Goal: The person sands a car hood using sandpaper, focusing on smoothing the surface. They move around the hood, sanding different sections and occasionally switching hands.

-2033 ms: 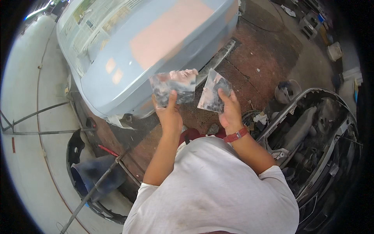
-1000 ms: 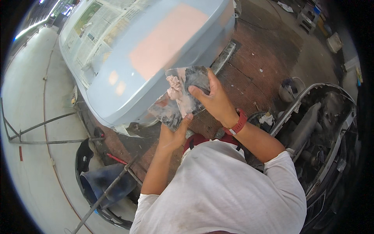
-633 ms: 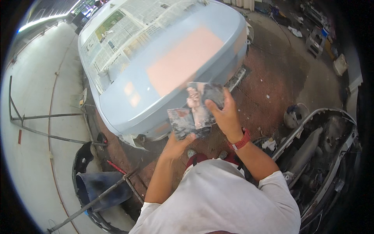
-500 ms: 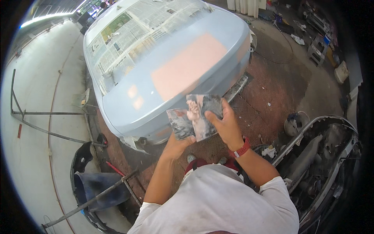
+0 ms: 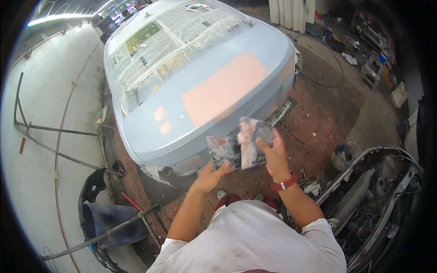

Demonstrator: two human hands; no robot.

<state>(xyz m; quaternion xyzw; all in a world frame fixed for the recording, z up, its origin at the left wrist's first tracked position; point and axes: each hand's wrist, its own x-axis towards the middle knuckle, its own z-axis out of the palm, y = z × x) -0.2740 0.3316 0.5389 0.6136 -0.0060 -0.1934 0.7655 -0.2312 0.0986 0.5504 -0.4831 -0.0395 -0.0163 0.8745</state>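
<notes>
My left hand [image 5: 211, 176] grips a flat square putty spreader [image 5: 227, 154] by its lower edge, thumb on top. In my right hand [image 5: 276, 159], with a red wristwatch on the wrist, is a second flat spreader [image 5: 265, 128], dark and smeared grey. A thick lump of pink body filler [image 5: 246, 141] lies along the second one, near where the two plates meet or overlap. Both are held in front of my body, just short of the rear of a light blue-grey car [image 5: 164, 145]. Fingers under the plates are hidden, and the right plate is blurred.
Pink filler patches [image 5: 223, 88] mark the car's boot lid, and newspaper [image 5: 182, 41] covers its rear window. A metal stand [image 5: 104, 230] and a dark bumper [image 5: 86, 204] are at left. Car parts [image 5: 364, 200] fill the lower right, near a pale bucket [image 5: 341, 157].
Both hands with the spreaders have shifted right and slightly down in the picture. The right spreader has tilted, and the pink filler on it has changed shape.
</notes>
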